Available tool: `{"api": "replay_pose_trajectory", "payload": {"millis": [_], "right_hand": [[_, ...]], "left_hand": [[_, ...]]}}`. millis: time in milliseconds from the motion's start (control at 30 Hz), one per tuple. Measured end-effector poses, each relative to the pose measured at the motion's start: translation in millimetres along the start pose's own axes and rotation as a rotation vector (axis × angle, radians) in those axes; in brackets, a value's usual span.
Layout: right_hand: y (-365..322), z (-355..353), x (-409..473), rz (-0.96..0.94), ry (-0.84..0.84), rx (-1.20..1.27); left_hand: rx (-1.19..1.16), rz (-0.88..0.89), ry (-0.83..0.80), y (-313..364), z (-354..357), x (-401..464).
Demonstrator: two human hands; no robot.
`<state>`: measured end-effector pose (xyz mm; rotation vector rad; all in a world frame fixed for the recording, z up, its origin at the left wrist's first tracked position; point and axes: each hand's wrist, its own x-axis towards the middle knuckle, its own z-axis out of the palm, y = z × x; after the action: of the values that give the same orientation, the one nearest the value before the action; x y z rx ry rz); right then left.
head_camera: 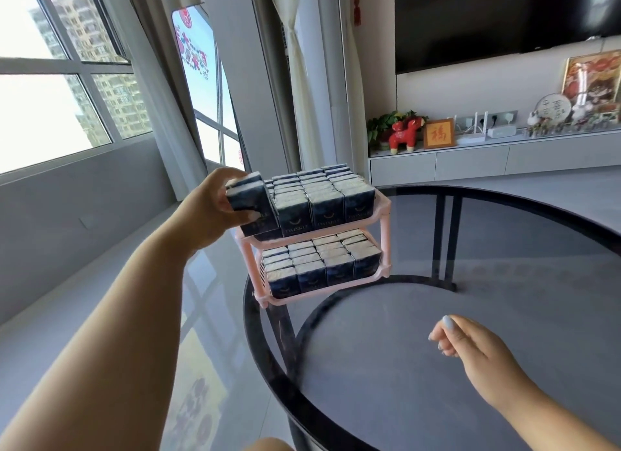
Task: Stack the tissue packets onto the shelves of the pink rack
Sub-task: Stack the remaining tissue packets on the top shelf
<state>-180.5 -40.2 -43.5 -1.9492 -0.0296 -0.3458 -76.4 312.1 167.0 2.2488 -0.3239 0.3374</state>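
Observation:
A pink two-shelf rack (383, 206) stands at the far left edge of a round dark glass table (504, 316). Both shelves are packed with upright dark blue tissue packets (322, 195) in several rows. My left hand (215, 208) grips a few dark blue packets (248, 198) at the front left corner of the top shelf, tilted against the row there. My right hand (463, 339) hovers over the near part of the table, holding nothing, with its fingers loosely curled.
A TV cabinet (470, 161) with a red toy horse (405, 134), a framed sign and ornaments runs along the far wall under a wall-mounted TV (504, 20). Large windows and curtains stand to the left. The grey floor lies beyond the table's left rim.

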Motion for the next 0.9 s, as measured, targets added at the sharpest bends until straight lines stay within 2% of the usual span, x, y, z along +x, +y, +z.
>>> {"api": "replay_pose_trajectory", "payload": {"millis": [300,667,900], "right_hand": [[0.2,-0.5,0.7,0.013,-0.007,-0.001],[1.0,0.1,1.7,0.007,-0.014,-0.023],[4.5,0.5,2.1,0.004,-0.015,-0.036]], "left_hand": [[0.090,-0.019,0.008,-12.3,8.7,16.7],[0.305,0.047,0.187,-28.6,27.8,19.9],[0.387,0.061,0.197,-29.9,36.1,16.6]]}}
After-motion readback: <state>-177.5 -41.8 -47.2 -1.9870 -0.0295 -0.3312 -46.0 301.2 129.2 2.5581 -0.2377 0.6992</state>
